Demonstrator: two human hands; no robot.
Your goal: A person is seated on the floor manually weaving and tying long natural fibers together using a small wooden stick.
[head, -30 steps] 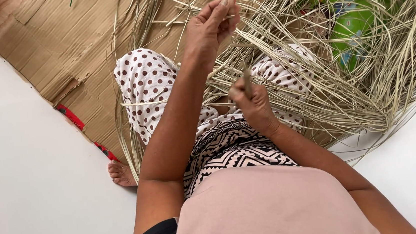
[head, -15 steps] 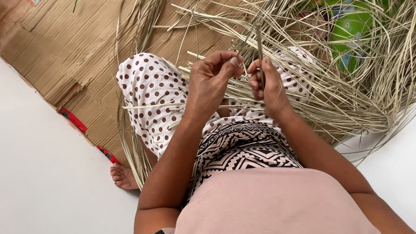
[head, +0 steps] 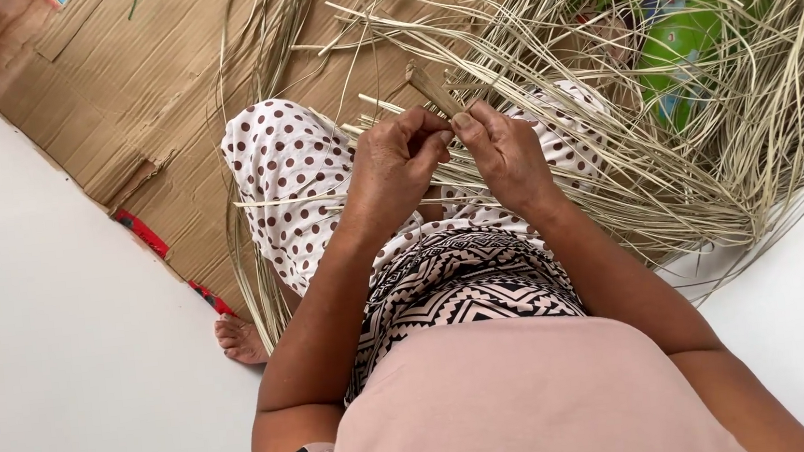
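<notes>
Head view: left hand (head: pixel 395 164) and right hand (head: pixel 502 149) pinch one strip (head: pixel 433 89) over the lap, loose strips (head: pixel 688 172) heaped unworked on cardboard (head: pixel 119 96).

Both bare forearms reach forward from the torso and converge over the lap, elbows bent and kept close to the sides. The left hand (head: pixel 395 164) is curled, its thumb and forefinger pinched together at the tips, with the back of the hand facing up. The right hand (head: pixel 504 149) sits just beside it, knuckles up, fingers bent and closed in a pinch, so that the fingertips of the two hands nearly meet.
</notes>
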